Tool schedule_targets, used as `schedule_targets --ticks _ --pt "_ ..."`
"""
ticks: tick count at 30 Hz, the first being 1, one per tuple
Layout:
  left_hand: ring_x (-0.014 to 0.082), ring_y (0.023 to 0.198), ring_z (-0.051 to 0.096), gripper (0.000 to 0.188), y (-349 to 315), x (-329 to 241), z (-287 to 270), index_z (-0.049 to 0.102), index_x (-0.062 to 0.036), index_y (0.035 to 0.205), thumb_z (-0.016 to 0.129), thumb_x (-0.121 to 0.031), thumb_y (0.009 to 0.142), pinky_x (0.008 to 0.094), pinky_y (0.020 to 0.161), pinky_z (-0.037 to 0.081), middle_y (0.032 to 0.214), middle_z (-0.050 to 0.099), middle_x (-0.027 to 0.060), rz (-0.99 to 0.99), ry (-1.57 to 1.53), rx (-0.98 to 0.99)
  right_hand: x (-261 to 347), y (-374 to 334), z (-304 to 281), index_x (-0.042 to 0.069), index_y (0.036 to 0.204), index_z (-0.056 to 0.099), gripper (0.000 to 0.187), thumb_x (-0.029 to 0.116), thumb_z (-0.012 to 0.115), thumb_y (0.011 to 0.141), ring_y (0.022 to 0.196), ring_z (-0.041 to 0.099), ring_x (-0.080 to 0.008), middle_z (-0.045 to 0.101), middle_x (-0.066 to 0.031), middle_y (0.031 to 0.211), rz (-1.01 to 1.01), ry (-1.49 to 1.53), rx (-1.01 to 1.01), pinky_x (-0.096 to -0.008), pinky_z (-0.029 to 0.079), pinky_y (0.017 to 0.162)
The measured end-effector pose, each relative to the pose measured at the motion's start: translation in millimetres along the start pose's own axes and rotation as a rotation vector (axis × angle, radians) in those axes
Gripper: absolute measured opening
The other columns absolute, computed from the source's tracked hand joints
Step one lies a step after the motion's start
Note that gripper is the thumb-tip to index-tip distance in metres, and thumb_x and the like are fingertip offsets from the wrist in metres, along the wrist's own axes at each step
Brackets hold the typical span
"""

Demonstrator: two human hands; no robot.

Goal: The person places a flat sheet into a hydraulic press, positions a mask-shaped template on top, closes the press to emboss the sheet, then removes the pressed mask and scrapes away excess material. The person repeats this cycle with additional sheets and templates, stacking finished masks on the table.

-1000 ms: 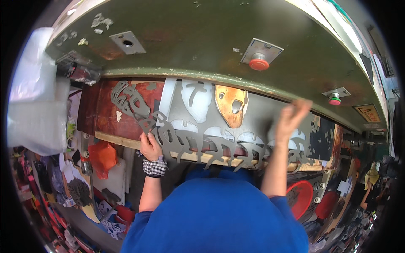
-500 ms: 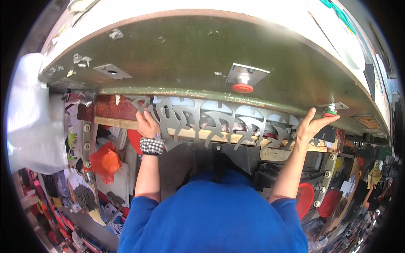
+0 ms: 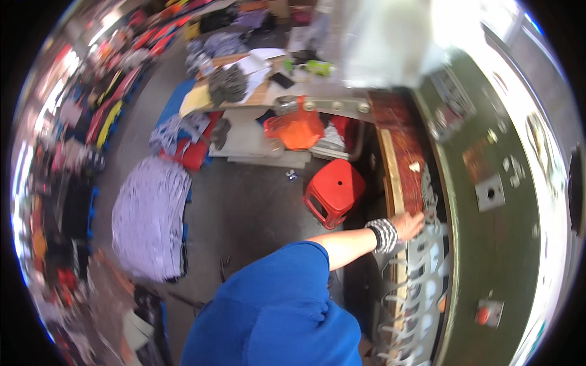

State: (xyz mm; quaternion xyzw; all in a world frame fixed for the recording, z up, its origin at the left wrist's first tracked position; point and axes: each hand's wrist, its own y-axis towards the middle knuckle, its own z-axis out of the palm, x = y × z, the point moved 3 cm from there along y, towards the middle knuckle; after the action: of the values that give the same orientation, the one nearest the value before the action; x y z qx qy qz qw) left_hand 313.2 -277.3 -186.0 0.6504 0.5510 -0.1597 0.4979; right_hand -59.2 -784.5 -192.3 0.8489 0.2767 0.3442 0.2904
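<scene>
Your left hand (image 3: 408, 226), fingers pinching the grey cut-out sheet (image 3: 420, 279); the sheet lies along the wooden front edge of the red table (image 3: 403, 131), beside the green machine beam (image 3: 497, 244).

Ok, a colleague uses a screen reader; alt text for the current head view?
A person's left hand, wearing a checked wristband, holds a grey cut-out sheet beside a green machine beam. A red stool and pale purple stack stand farther left.
</scene>
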Motion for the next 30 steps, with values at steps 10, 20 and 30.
schedule_targets --ticks 10,20,30 --pt "0.0244 0.052 0.058 0.021 -15 11 -22 0.057 -0.0089 0.096 0.058 -0.030 0.093 0.0387 0.050 0.048 0.066 0.060 0.0104 -0.153 -0.339 -0.125 209 28 66 0.002 0.109 0.066 0.045 0.042 0.057 0.091 0.095 0.065 -0.0298 0.069 -0.0128 0.104 -0.148 0.327 0.169 -0.0414 0.053 0.080" --pt "0.0022 0.074 0.047 0.016 102 3 -78 0.056 -0.0023 0.111 0.050 -0.011 0.100 0.0185 0.064 0.039 0.089 0.058 -0.0024 -0.159 -0.507 -0.330 371 -23 128 0.008 0.145 0.033 0.097 0.023 0.084 0.064 0.132 0.023 -0.0484 0.021 -0.0352 0.141 -0.226 0.272 0.789 -0.0539 0.026 0.109" --pt "0.0420 0.085 0.065 0.060 141 75 -33 0.037 -0.0020 0.136 0.057 -0.035 0.091 0.0509 0.072 0.051 0.095 0.066 0.0271 -0.593 0.793 0.102 370 -17 126 0.006 0.142 0.036 0.093 0.012 0.084 0.063 0.133 0.030 -0.0409 0.030 -0.0263 0.142 -0.241 0.486 0.765 -0.0461 0.028 0.110"
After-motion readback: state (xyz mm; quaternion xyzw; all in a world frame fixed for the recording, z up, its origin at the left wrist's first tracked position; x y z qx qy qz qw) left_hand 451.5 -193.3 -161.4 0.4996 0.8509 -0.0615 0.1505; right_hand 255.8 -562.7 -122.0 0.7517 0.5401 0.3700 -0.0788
